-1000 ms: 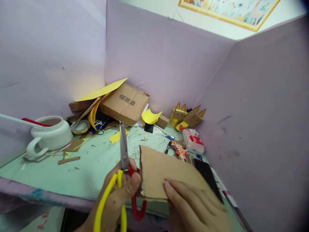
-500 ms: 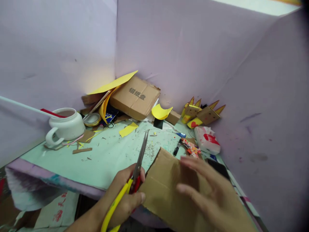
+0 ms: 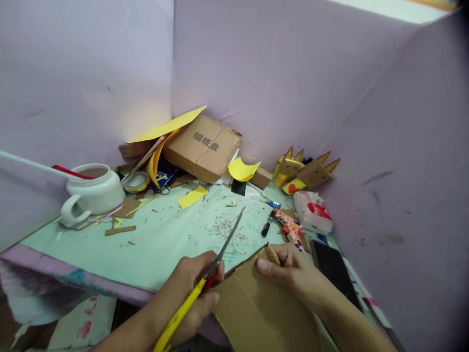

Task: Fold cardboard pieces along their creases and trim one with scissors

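My left hand (image 3: 190,293) grips yellow-handled scissors (image 3: 216,259); their blades are together and point up and to the right over the table. My right hand (image 3: 289,271) pinches the top corner of a brown cardboard sheet (image 3: 264,313) that lies over the table's near edge. The scissors' pivot sits right at the sheet's left edge. A black phone (image 3: 331,271) lies just right of my right hand.
On the pale green table (image 3: 154,244) are a white mug (image 3: 91,193) at the left, a cardboard box (image 3: 203,146) with yellow paper at the back, cardboard figures (image 3: 308,171), a tissue pack (image 3: 313,210), a marker (image 3: 266,225) and scraps. Lilac walls close three sides.
The scissors swung from upright to leaning right. My right hand lifted off the cardboard's face and now pinches its top corner; the sheet slid lower and nearer.
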### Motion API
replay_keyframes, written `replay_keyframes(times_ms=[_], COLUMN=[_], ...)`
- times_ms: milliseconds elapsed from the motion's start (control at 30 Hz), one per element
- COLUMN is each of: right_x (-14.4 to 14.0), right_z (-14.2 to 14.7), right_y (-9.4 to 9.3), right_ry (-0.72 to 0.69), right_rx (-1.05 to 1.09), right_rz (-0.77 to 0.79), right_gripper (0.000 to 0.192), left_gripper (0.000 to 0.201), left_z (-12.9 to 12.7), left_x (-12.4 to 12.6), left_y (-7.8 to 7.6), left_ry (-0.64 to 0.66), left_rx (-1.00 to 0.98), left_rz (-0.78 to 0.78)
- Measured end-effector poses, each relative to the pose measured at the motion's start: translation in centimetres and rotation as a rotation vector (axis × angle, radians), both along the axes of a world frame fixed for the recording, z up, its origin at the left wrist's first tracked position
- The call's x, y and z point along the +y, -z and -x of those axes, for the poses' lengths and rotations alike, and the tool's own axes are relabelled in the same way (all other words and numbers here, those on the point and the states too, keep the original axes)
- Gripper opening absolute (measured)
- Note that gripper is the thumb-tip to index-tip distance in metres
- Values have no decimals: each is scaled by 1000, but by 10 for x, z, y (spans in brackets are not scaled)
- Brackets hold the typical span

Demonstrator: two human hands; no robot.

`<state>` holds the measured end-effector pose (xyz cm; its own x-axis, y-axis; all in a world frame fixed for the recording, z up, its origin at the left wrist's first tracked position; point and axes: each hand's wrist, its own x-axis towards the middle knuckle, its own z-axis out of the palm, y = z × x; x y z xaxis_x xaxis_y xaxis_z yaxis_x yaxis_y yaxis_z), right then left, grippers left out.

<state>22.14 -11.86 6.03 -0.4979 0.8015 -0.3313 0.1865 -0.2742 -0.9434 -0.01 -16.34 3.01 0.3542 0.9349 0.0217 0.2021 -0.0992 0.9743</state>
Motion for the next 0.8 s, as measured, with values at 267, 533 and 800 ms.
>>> replay_keyframes(times_ms=[267, 533, 800], right_x=[-6, -14, -9], right_z=[-6, -13, -19], right_y=[-1, 10, 15], right_ry=[-32, 116, 71], right_rx=[-76, -113, -13], right_rz=[97, 46, 106], right_gripper=[26, 32, 27], left_gripper=[12, 19, 24], left_z=[-7, -15, -21], left_x=[-3, -6, -7], left_y=[-7, 9, 18], left_ry=[40, -151, -198], left_rx=[22, -279, -487], left_rz=[5, 106, 102])
